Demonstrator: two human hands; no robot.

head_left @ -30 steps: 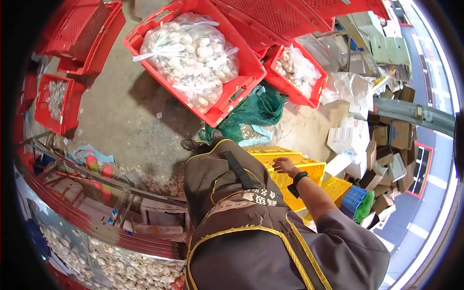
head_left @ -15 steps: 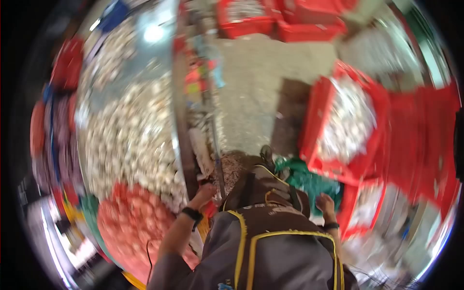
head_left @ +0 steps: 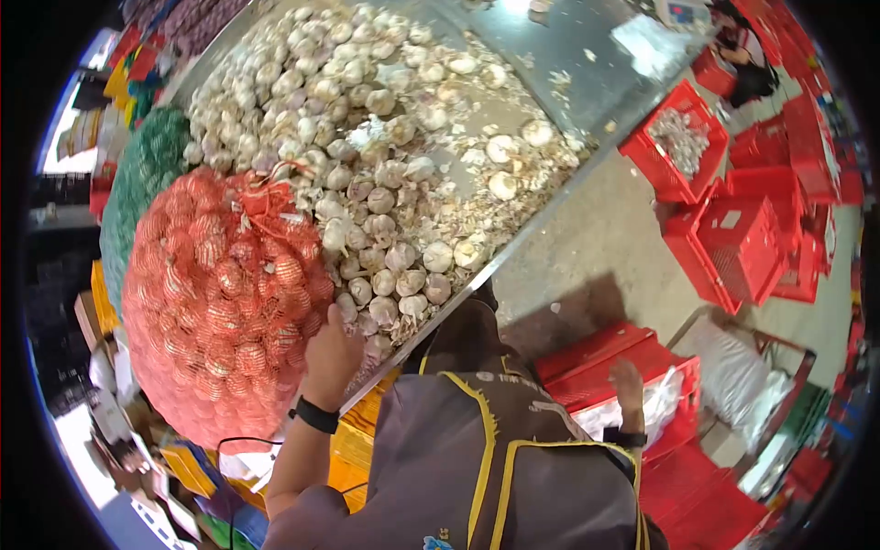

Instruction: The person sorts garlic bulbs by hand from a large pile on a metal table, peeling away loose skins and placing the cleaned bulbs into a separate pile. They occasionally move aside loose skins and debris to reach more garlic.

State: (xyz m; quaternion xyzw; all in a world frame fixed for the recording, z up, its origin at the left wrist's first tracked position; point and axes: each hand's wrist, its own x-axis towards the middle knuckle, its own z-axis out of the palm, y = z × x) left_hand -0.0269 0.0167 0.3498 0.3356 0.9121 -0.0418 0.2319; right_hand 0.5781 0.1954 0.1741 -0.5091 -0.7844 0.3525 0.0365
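Note:
My left hand (head_left: 332, 359), with a dark band on its wrist, is at the near edge of the metal table (head_left: 522, 240), beside the red net bag (head_left: 220, 302) full of garlic. Its fingers point up toward the loose garlic bulbs (head_left: 380, 197), and nothing shows in its grip. At the right, my right hand (head_left: 628, 380) hangs in front of my apron, above a red crate (head_left: 674, 431) with clear plastic bags. Its fingers are slightly blurred and loosely apart, holding nothing visible.
A green net bag (head_left: 147, 174) leans behind the red one. Garlic skins (head_left: 495, 206) litter the table. Red crates (head_left: 733, 240) stand on the floor at the right, near a white sack (head_left: 733, 371). Another person (head_left: 750, 69) is at the far right. Yellow crates (head_left: 353, 449) are beside me.
The view has swung left from the floor crates to the garlic table. My left hand has come into view and moved up to the table edge by the red net bag.

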